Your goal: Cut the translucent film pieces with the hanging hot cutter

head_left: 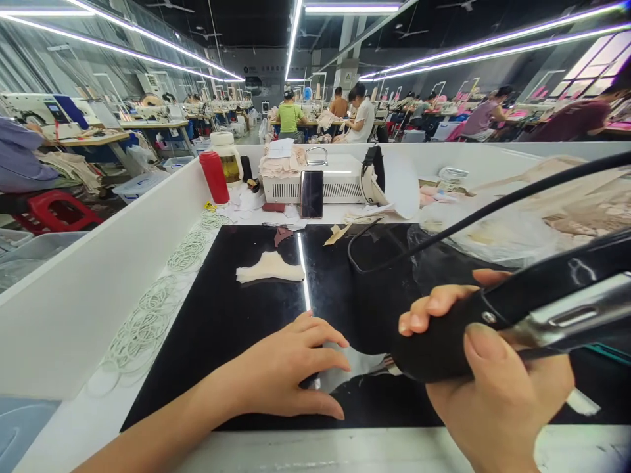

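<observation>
My right hand is wrapped round a black corded hand tool with a bright metal part along its body; its exact kind I cannot tell. A narrow metal tip points left from the tool. Just beyond the tip lies a pale grey, shiny flat shape; whether it is film or part of the tool is unclear. Over its left end, my left hand is open, thumb and fingers apart. Farther back on the black board rests a cream fabric piece.
Pale green elastic loops line the left edge beside a low white wall. At the back stand a red bottle, a phone and a white vented box. The tool's black cable arches across the right side.
</observation>
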`<action>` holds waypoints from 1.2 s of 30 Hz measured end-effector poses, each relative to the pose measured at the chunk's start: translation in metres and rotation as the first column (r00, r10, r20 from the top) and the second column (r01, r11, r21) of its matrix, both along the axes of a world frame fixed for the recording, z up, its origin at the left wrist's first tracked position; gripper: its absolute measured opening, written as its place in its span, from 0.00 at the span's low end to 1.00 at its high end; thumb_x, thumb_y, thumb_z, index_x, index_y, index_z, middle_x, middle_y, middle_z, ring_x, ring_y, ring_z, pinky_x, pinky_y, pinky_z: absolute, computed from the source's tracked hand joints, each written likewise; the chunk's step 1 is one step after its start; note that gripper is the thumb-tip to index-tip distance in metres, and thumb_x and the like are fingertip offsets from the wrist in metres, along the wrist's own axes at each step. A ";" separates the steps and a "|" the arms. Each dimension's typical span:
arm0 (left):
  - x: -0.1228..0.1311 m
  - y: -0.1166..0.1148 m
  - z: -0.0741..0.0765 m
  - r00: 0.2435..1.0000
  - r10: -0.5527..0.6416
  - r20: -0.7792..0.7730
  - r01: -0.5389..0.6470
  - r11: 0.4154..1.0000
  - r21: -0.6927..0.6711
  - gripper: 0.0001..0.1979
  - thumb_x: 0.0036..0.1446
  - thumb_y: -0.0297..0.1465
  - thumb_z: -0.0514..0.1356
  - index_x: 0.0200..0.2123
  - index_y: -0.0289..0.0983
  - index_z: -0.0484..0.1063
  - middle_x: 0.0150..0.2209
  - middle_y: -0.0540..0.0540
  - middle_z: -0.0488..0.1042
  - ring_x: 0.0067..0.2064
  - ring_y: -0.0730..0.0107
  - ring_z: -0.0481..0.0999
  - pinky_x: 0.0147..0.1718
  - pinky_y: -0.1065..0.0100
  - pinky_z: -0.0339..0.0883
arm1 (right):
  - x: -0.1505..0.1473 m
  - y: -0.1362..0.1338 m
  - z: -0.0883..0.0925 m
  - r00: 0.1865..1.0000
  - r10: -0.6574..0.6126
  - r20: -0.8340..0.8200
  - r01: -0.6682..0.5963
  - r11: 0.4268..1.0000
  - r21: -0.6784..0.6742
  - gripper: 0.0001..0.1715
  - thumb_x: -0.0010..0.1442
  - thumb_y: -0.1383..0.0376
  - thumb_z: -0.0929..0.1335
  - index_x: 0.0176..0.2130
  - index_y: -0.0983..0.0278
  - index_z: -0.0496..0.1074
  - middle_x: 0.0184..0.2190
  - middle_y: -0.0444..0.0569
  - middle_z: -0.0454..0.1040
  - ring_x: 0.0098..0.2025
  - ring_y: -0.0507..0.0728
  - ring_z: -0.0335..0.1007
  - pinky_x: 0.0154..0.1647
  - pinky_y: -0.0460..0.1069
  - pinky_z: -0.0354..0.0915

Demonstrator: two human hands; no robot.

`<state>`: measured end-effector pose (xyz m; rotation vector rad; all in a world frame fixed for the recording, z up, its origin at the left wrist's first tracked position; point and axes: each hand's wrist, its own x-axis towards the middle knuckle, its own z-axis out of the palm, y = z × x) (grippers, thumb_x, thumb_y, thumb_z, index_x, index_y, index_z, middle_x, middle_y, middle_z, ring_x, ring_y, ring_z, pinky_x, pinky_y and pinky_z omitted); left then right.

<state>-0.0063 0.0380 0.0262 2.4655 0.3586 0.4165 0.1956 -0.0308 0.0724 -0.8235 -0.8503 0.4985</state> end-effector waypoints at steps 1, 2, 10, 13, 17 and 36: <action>0.002 -0.002 -0.001 1.000 -0.002 -0.017 0.003 1.000 0.025 0.23 0.61 0.44 0.69 0.56 0.41 0.75 0.60 0.39 0.73 0.63 0.50 0.70 0.70 0.42 0.50 | 0.000 0.001 -0.001 1.000 0.002 0.006 -0.002 1.000 0.006 0.23 0.55 0.60 0.78 0.49 0.56 0.73 0.29 0.40 0.75 0.27 0.56 0.71 0.27 0.52 0.71; 0.003 -0.003 -0.003 0.999 -0.006 -0.039 0.008 0.999 0.049 0.25 0.62 0.45 0.68 0.58 0.42 0.74 0.62 0.39 0.72 0.64 0.49 0.69 0.70 0.40 0.49 | 0.000 0.001 -0.003 1.000 0.005 0.015 -0.005 1.000 0.009 0.22 0.56 0.61 0.78 0.49 0.56 0.73 0.30 0.41 0.74 0.28 0.56 0.71 0.28 0.52 0.71; 0.003 -0.004 -0.006 0.990 -0.016 -0.143 0.031 0.994 0.103 0.28 0.64 0.47 0.65 0.63 0.44 0.70 0.64 0.41 0.71 0.66 0.49 0.66 0.70 0.38 0.47 | -0.001 -0.002 -0.013 0.996 0.039 0.084 -0.039 0.999 0.009 0.22 0.62 0.60 0.75 0.53 0.55 0.70 0.33 0.41 0.74 0.30 0.56 0.72 0.32 0.55 0.71; 0.003 -0.004 -0.005 0.986 -0.018 -0.164 0.036 0.994 0.106 0.28 0.64 0.48 0.64 0.63 0.44 0.70 0.65 0.41 0.70 0.66 0.48 0.66 0.70 0.39 0.47 | 0.000 -0.002 -0.015 0.996 0.035 0.086 -0.036 0.999 0.008 0.21 0.62 0.62 0.75 0.53 0.56 0.70 0.33 0.41 0.75 0.30 0.56 0.73 0.32 0.55 0.71; 0.004 -0.004 -0.006 0.987 -0.020 -0.157 0.038 0.993 0.111 0.28 0.64 0.47 0.65 0.63 0.44 0.70 0.65 0.41 0.70 0.67 0.49 0.65 0.70 0.40 0.46 | -0.001 -0.001 -0.015 0.994 0.034 0.105 -0.035 0.999 0.012 0.19 0.63 0.63 0.74 0.52 0.56 0.70 0.33 0.41 0.75 0.29 0.55 0.73 0.32 0.55 0.71; 0.003 -0.005 0.002 0.979 -0.007 -0.206 0.027 0.995 0.091 0.26 0.64 0.44 0.66 0.63 0.45 0.70 0.65 0.43 0.70 0.67 0.51 0.65 0.71 0.40 0.46 | 0.015 0.000 -0.013 0.992 -0.066 0.107 0.066 0.998 0.005 0.21 0.61 0.60 0.76 0.51 0.55 0.71 0.31 0.40 0.75 0.28 0.55 0.72 0.32 0.53 0.72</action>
